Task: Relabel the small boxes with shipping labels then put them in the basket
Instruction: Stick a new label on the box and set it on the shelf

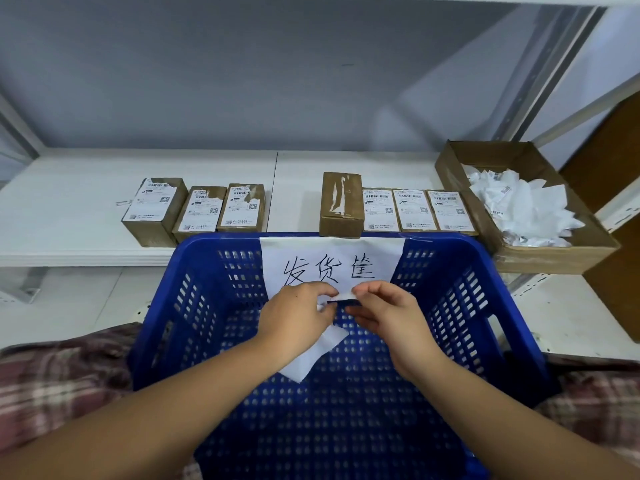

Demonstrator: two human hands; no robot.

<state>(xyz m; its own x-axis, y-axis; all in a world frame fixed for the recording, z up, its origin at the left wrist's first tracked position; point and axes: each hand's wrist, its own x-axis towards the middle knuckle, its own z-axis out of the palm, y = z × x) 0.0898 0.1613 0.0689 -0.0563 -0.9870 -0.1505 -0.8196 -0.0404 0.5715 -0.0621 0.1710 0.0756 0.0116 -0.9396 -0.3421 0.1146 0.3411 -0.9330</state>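
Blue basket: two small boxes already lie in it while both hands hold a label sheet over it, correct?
No. In the head view the blue basket holds no boxes; the small boxes are on the shelf behind it. Left hand and right hand do hold the label sheet.

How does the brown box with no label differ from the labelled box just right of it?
The unlabelled box shows bare cardboard with only torn white strips; the labelled box beside it carries a whole white shipping label. The unlabelled box also rises higher than the labelled box. Both are brown cardboard, on the white shelf behind the blue basket.
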